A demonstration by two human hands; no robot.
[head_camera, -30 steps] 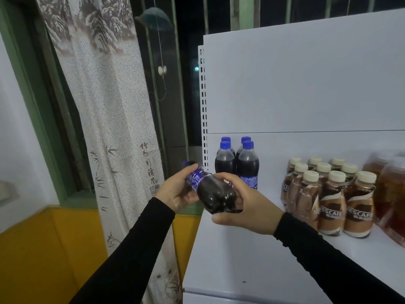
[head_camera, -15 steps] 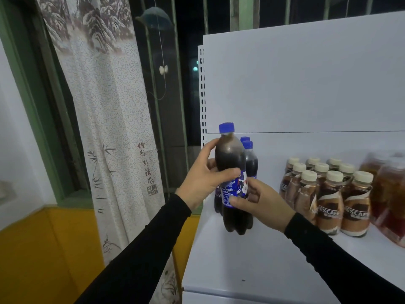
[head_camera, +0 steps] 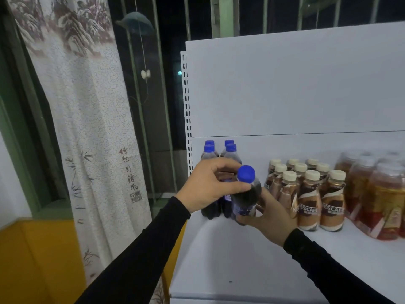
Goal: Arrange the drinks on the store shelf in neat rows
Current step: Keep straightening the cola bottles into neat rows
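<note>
My left hand [head_camera: 209,185] and right hand [head_camera: 270,218] both grip a blue-capped cola bottle [head_camera: 245,194], label unreadable, above the white shelf [head_camera: 241,260]. Beyond my right fingertips, coffee bottles [head_camera: 309,198] read "NESCAFE".

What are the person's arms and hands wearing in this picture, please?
Both arms are covered by long, plain black sleeves of a close-fitting fabric that end at the wrists. The left hand and the right hand are bare: no gloves, and no rings, watch or bracelet show on the fingers or wrists. No logos or markings are visible on the sleeves.
</note>
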